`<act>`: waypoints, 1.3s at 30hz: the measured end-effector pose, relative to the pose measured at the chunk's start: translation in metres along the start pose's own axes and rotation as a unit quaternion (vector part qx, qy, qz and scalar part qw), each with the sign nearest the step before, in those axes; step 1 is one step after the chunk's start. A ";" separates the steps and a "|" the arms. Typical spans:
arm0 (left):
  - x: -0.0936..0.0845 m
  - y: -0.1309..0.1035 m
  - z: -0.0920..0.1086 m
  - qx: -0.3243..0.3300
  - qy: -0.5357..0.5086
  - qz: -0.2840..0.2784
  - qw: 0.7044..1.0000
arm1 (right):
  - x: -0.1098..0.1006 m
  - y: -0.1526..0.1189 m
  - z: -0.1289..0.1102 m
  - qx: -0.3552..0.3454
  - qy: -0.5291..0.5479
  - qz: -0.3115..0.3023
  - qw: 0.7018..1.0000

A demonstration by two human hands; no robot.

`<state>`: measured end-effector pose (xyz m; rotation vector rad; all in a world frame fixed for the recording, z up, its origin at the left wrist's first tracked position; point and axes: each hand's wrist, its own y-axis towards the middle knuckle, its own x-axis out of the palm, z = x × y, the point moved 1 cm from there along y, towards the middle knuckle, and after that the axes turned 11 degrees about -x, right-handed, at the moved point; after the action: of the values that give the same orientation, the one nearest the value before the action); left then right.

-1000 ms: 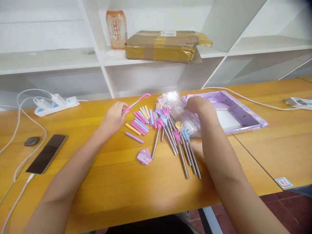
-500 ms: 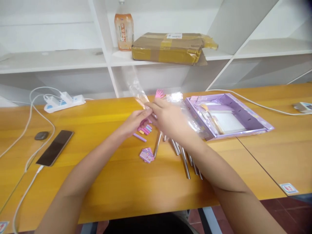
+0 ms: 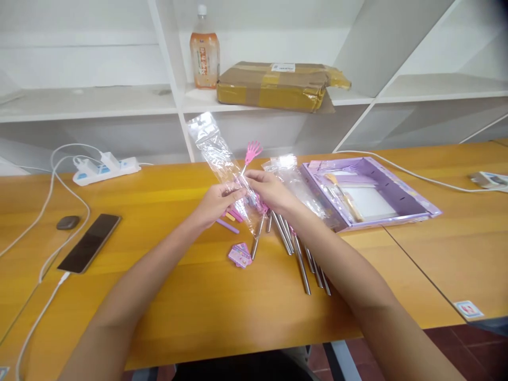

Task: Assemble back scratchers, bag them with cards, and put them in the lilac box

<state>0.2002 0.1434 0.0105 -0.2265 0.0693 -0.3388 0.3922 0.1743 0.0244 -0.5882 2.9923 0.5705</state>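
A long clear plastic bag (image 3: 216, 145) slants across the middle, its header end up and to the left. My left hand (image 3: 218, 201) is closed, pinching the bag's left side between thumb and fingers. Opposite it, my right hand (image 3: 272, 190) is closed on the bag's right side; its lower fingers are partly hidden. A pink hand-shaped back scratcher head (image 3: 253, 151) sticks up just beyond my fingers, on a thin metal rod. Whether my right hand touches that rod, I cannot tell. Below my hands lie several metal rods (image 3: 302, 267), a purple stick (image 3: 227, 226) and small pink cards (image 3: 240, 255).
To the right, a purple open box (image 3: 405, 182) holds a bagged orange-headed scratcher (image 3: 345, 196), beside more clear bags (image 3: 296, 180). A phone (image 3: 90, 243), black case (image 3: 67, 222) and power strip (image 3: 107, 168) are at left. A bottle (image 3: 205, 61) and cardboard box (image 3: 278, 87) stand on the shelf.
The bag has settled from a blur and now spreads flatter between my hands, reaching below them. My right hand has moved slightly; more of the pink scratcher head and its rod shows.
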 end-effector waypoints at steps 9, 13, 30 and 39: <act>-0.024 0.000 0.025 0.126 -0.140 0.107 0.976 | -0.034 0.001 -0.025 -0.151 -0.038 0.175 0.972; -0.041 -0.003 0.039 0.166 -0.199 0.138 0.956 | -0.042 -0.019 -0.068 -0.194 -0.286 -0.006 0.938; -0.046 -0.011 0.055 0.113 -0.251 0.161 0.948 | -0.022 -0.033 -0.076 -0.186 -0.547 -0.176 0.797; -0.016 -0.008 0.036 0.136 -0.225 0.087 0.961 | -0.016 -0.021 -0.058 -0.137 -0.417 -0.113 0.891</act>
<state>0.1867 0.1488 0.0483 -0.0201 -0.4043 -0.1131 0.4167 0.1412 0.0726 -0.5124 2.0229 0.9371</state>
